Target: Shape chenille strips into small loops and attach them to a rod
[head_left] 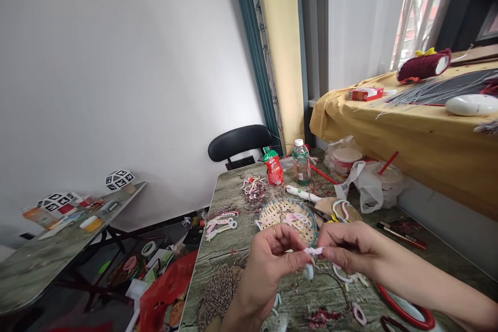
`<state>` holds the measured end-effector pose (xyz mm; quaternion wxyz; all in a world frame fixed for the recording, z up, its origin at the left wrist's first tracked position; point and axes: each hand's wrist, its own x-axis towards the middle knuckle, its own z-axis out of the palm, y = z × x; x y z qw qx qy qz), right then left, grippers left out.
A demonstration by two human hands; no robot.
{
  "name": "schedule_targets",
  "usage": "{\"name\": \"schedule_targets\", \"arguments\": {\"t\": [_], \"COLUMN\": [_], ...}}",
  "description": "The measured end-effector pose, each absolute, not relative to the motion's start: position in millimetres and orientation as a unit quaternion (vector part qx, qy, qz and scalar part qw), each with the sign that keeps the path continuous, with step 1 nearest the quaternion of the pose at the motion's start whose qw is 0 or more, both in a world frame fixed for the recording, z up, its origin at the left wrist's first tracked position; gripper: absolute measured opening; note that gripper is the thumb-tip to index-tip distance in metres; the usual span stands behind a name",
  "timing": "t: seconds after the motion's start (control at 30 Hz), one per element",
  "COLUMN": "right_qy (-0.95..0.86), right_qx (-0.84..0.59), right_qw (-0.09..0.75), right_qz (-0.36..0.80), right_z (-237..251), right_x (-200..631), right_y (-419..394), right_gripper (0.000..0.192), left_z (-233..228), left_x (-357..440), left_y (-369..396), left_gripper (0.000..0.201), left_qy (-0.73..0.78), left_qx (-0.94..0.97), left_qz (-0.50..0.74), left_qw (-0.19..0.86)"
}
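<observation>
Closest to the camera, the left hand [268, 264] and right hand [348, 249] meet over the grey wood-grain worktop [218, 264]. Both pinch the same small pale pink knotted cord piece [313, 251] between thumb and fingertips, so each grip is closed down tight on it, one at each end, and it's held up just above the worktop in front of the basket. There's a ring on the left hand (can't make out more than that).

Under the hands the worktop is littered with little white and pink loops. A bundle of brown-and-white speckled cord [220, 293] lies to the lower left, and a red-rimmed round hoop [408, 311] sits under the right forearm.

Just behind the hands is a round woven straw basket with a blue rim [272, 212] holding more pink and white loops. Left of it, a row of finished pink and white cord charms [221, 222].

Farther back: a tangle of mixed cords [254, 189], a red squeeze pouch [274, 167], a clear plastic bottle with a green label [301, 162], and a white plastic bag [365, 181] to the right. Beyond the worktop's far edge stands a black chair [238, 141], with the white wall behind.
</observation>
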<state>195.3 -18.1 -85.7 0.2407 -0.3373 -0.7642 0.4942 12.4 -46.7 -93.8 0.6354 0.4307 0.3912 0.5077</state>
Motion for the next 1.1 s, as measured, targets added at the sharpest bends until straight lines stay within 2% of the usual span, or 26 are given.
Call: {"name": "schedule_targets", "arguments": {"t": [0.13,0.27,0.47,0.63,0.7,0.77,0.87,0.97,1.1], "right_qy": [-0.831,-0.881,-0.912,-0.903,-0.886,-0.85,-0.752,-0.636,-0.583], "right_qx": [-0.376,-0.342,-0.3,-0.286,-0.321,-0.38,-0.456,-0.459,-0.442], "right_qw": [0.259,0.289,0.28,0.312,0.333,0.36,0.384,0.393,0.374], "right_qz": [0.319,0.152,0.005,-0.068,-0.036,0.054,0.282,0.48,0.57], "right_z": [-89,-90,-91,-96,-99,-102,-105,-108,-107], "right_x": [190,185,185,183,181,177,170,164,162], "right_y": [-18,-21,-23,-26,-29,-33,-39,-38,-33], "right_gripper": [0.027,0.024,0.022,0.024,0.021,0.017,0.015,0.022,0.025], "left_z": [-100,-97,-87,-87,-90,-94,-101,-105,-110], "left_x": [13,9,9,20,25,29,37,43,45], "left_y": [-44,-41,-39,-39,-40,-41,-44,-47,-52], "left_gripper": [0.023,0.009,0.012,0.02,0.019,0.017,0.014,0.012,0.011], "left_qy": [0.368,0.357,0.43,0.463,0.467,0.468,0.466,0.465,0.478], "left_qx": [0.386,0.381,0.42,0.416,0.405,0.387,0.354,0.331,0.338], "left_qz": [0.508,0.48,0.424,0.466,0.514,0.563,0.613,0.638,0.651], "left_qw": [0.677,0.705,0.677,0.629,0.594,0.561,0.531,0.517,0.484]}}
